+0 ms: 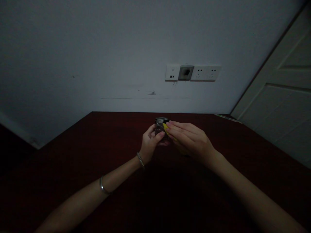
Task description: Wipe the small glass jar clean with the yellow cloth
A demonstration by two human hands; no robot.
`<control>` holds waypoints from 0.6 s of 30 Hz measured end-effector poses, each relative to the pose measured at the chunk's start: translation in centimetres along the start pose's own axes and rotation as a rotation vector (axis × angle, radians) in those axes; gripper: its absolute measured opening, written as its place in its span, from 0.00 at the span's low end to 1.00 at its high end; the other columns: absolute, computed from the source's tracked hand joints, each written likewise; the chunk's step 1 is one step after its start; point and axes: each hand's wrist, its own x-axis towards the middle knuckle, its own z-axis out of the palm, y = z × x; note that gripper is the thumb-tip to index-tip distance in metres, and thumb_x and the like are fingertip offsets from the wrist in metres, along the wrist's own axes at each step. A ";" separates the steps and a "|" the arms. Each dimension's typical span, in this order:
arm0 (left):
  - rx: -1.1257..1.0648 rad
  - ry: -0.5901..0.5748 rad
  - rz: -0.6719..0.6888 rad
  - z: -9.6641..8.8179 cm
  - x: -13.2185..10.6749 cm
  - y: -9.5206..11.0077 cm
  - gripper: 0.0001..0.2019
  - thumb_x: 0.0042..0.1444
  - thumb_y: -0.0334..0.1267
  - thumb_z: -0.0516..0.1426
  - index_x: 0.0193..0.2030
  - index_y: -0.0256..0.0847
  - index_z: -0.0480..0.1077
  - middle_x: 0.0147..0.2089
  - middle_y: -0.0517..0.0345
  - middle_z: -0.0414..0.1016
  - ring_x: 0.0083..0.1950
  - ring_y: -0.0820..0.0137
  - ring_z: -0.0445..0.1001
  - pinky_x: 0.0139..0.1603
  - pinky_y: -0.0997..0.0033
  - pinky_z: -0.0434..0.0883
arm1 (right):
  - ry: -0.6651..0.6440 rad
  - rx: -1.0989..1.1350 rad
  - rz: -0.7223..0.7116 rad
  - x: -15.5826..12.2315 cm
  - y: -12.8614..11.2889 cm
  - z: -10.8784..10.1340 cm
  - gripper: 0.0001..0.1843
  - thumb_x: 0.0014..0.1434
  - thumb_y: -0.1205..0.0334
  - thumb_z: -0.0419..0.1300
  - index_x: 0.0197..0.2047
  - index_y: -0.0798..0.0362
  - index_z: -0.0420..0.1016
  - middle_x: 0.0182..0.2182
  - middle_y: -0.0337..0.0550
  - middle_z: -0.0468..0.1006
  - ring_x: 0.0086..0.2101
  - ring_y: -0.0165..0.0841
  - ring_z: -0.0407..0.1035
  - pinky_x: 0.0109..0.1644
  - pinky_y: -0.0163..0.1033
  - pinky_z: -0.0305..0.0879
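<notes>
While the left hand [148,142] gripped a glossy object [159,128], the right hand [191,137] held a yellow piece [166,126] against its side.
Left fingers wrapped round, thumb on the near side; right fingers together, nearly straight, mostly covering the yellow piece. Glossy object small, dark, partly see-through, bright glints up top. Sat near the counter [116,139]'s back edge; counter ran out both sides, wall [109,58] behind.

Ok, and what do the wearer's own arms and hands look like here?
Both forearms show no sleeves. The left hand is ungloved, with a silver-toned, textured bracelet at the wrist and a smooth silver-toned bangle farther up. The right hand is ungloved too, with no jewellery visible.
</notes>
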 end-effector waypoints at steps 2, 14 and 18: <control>0.009 -0.029 -0.022 0.1 -0.1 -0.1 0.29 0.44 0.46 0.66 0.51 0.35 0.65 0.40 0.51 0.76 0.32 0.68 0.77 0.29 0.69 0.78 | 0.014 0.022 0.033 -0.1 0.3 0.0 0.19 0.61 0.70 0.58 0.56 0.57 0.69 0.49 0.52 0.78 0.53 0.39 0.70 0.52 0.44 0.72; -0.017 -0.014 -0.086 0.0 0.0 -0.2 0.28 0.42 0.43 0.68 0.49 0.36 0.66 0.39 0.52 0.76 0.28 0.72 0.76 0.29 0.71 0.78 | -0.032 0.084 0.070 -0.1 0.6 -0.1 0.18 0.61 0.69 0.57 0.55 0.59 0.70 0.50 0.52 0.78 0.53 0.37 0.70 0.54 0.44 0.71; -0.059 -0.013 -0.094 -0.1 0.4 0.2 0.27 0.42 0.46 0.67 0.48 0.35 0.68 0.43 0.50 0.76 0.34 0.70 0.77 0.29 0.73 0.77 | -0.076 0.072 0.033 0.8 0.1 -0.6 0.15 0.63 0.68 0.54 0.53 0.58 0.71 0.49 0.51 0.78 0.52 0.37 0.71 0.52 0.43 0.73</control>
